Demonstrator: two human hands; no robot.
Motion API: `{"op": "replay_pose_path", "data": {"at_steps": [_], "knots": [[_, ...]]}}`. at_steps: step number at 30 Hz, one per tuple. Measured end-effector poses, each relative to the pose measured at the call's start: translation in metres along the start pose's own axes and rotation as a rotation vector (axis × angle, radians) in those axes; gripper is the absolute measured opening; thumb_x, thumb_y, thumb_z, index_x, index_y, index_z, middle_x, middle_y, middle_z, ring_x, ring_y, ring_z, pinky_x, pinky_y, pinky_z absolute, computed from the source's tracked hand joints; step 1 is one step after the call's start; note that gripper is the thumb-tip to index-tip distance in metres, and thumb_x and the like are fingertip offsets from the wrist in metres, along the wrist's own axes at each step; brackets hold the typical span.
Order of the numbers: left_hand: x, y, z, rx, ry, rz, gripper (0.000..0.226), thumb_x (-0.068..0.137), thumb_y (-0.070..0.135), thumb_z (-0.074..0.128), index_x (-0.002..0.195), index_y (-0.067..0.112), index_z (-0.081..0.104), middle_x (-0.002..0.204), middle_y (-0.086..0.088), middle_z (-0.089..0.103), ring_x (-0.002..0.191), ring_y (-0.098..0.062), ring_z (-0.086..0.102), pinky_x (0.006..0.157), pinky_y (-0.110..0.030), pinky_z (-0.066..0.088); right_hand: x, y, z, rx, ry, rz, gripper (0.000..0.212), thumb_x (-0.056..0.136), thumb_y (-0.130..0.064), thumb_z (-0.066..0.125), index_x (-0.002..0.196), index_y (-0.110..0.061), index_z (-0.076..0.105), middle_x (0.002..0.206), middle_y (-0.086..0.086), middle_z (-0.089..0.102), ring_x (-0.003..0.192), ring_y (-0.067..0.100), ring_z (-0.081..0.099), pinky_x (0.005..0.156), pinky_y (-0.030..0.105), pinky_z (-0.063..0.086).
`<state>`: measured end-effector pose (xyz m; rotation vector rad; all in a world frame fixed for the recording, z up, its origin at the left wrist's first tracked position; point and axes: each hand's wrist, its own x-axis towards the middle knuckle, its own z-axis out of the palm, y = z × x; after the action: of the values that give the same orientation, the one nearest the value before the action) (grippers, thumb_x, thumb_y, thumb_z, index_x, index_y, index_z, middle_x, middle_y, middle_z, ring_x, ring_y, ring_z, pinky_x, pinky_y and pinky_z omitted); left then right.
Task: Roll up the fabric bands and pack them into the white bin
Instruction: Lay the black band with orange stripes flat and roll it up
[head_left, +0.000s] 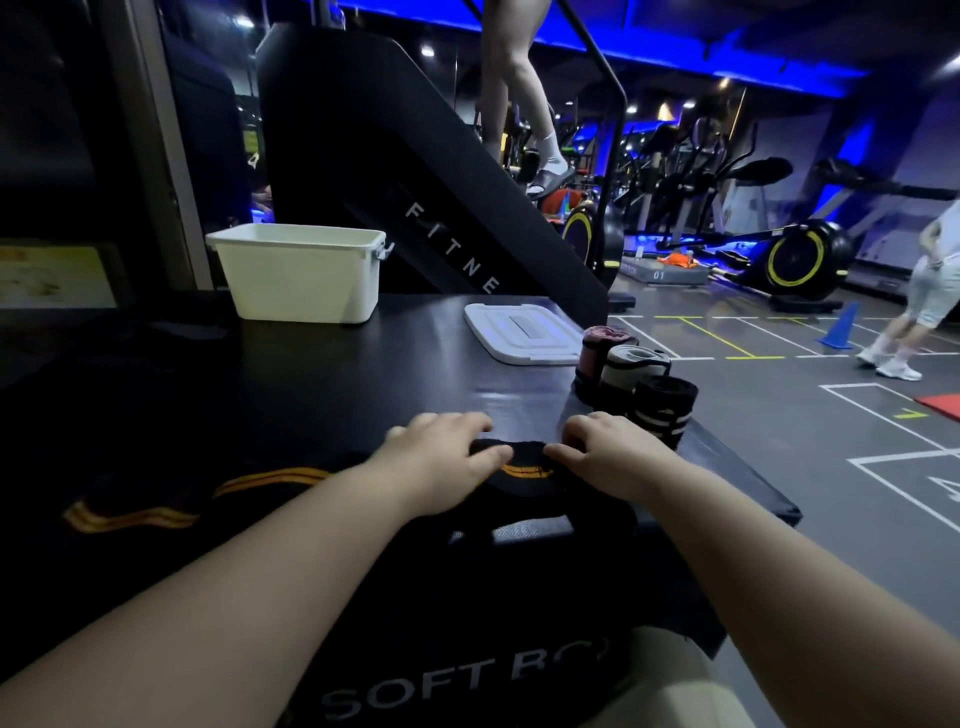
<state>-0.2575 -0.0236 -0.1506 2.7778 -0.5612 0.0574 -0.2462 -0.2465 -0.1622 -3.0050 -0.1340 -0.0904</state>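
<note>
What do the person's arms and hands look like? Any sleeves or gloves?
The left arm and right arm are bare, with no sleeves in view. The left hand and right hand wear no gloves; no watch, bracelet or ring shows.

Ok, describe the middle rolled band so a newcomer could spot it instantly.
On the black padded box top, at its right edge beside the flat white plastic lid, three rolled fabric bands stand in a row. The middle one is the pale grey roll, between a dusky pink roll farther off and a nearer black roll with pale stripes.
</note>
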Motion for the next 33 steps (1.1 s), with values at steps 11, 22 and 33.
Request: {"op": "replay_pose_path", "data": {"at_steps": [11,22,33], "knots": [[0.013,0.005,0.025,0.152,-0.059,-0.013,0.059,0.09,0.066,0.041,0.141,0.035,0.036,0.136,0.001,0.042,0.13,-0.023,0.033,0.105,-0.041,0.025,-0.008,0.004,-0.013,0.079,0.013,0.038,0.034,0.092,-0.058,0.05,0.086,-0.025,0.052,0.085,-0.003,0.056,0.082,0.018,0.052,0.066,0.03,0.036],[0.009,-0.015,0.011,0.195,-0.138,0.066,0.062,0.096,0.05,0.043,0.152,0.039,0.018,0.157,0.012,0.019,0.145,-0.014,0.009,0.116,-0.042,0.006,0.0,-0.007,-0.004,0.524,-0.09,0.221,0.04,0.084,-0.051,0.067,0.07,-0.016,0.053,0.062,0.002,0.051,0.057,0.019,0.05,0.048,0.023,0.037],[0.013,0.012,0.03,0.071,-0.102,0.19,0.062,0.084,0.075,0.041,0.136,0.04,0.038,0.132,0.014,0.049,0.127,-0.015,0.037,0.102,-0.038,0.029,-0.011,0.002,0.001,0.883,-0.039,0.283,0.024,0.08,-0.028,0.078,0.085,-0.011,0.061,0.069,0.005,0.057,0.055,0.013,0.054,0.045,0.021,0.044]]}}
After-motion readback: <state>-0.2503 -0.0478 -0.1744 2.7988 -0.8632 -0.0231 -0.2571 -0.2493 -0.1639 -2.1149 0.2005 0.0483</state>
